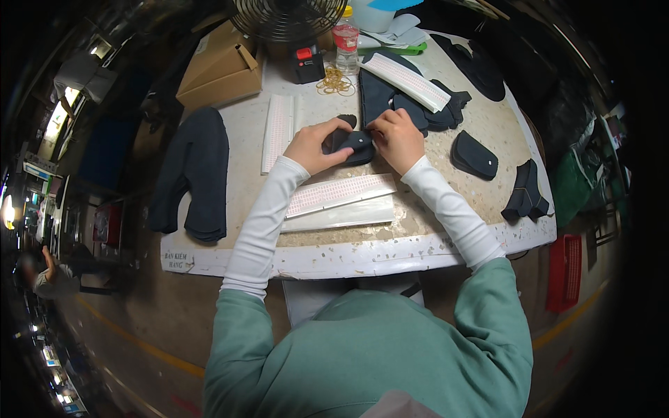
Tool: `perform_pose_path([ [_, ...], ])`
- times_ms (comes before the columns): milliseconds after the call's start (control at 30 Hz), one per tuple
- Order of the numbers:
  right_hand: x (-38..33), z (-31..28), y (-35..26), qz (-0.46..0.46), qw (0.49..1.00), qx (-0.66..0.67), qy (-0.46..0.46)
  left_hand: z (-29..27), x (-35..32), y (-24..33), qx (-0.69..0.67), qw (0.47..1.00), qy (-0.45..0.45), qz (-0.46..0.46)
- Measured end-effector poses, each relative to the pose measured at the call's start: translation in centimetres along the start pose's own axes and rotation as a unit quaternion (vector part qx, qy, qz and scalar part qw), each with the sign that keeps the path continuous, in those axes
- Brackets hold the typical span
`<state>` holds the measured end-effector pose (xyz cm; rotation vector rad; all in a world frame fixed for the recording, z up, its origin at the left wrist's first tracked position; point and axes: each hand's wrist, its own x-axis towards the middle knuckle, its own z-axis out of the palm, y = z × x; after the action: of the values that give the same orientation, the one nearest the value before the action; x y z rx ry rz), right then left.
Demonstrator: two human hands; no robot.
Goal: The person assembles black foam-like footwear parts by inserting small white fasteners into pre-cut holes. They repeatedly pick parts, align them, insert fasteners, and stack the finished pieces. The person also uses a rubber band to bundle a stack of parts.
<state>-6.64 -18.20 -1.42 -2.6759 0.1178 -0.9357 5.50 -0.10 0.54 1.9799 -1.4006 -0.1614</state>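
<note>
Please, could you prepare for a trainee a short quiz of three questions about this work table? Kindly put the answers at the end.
1. True or false: the open brown cardboard box stands to the left of the clear plastic bottle with a yellow cap.

2. What does the person's bare left hand hold?
A) a red plastic basket
B) a stack of dark, rounded, fabric-like pieces
C) a black wire fan cage

3. Fill the gap: near the foot of the bottle lies a loose pile of thin, tan ____.

Key: 1. True. 2. B. 3. Rubber bands.
</note>
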Motion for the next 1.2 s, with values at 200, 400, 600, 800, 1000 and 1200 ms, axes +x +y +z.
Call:
perform_pose_path([
  [200, -0.4, 0.0, -0.6, 0.062, 0.982, 0.171, -0.061, 0.6, 0.4, -0.3, 0.016, 0.999, 0.032, -0.026],
  [400, -0.6, 0.3, -1.4, -0.012, 0.999, 0.021, -0.03, 0.7, 0.1, 0.1, 0.103, 0.995, -0.008, 0.012],
  [600, -0.3, 0.0, -0.1, 0.055, 0.995, 0.077, 0.01, 0.3, 0.0, -0.1, 0.011, 1.0, -0.015, 0.001],
  [800, -1.1, 0.7, -0.4, 0.054, 0.986, 0.148, -0.053, 0.8, 0.3, -0.5, 0.061, 0.996, 0.026, 0.054],
  [1000, -0.8, 0.8, 0.0, -0.016, 0.998, 0.048, 0.021, 1.1, -0.2, 0.0, 0.111, 0.992, 0.026, 0.059],
  [1200, -0.3, -0.1, 0.2, 0.099, 0.955, 0.278, 0.004, 0.9, 0.1, -0.8, 0.033, 0.998, 0.033, 0.033],
])
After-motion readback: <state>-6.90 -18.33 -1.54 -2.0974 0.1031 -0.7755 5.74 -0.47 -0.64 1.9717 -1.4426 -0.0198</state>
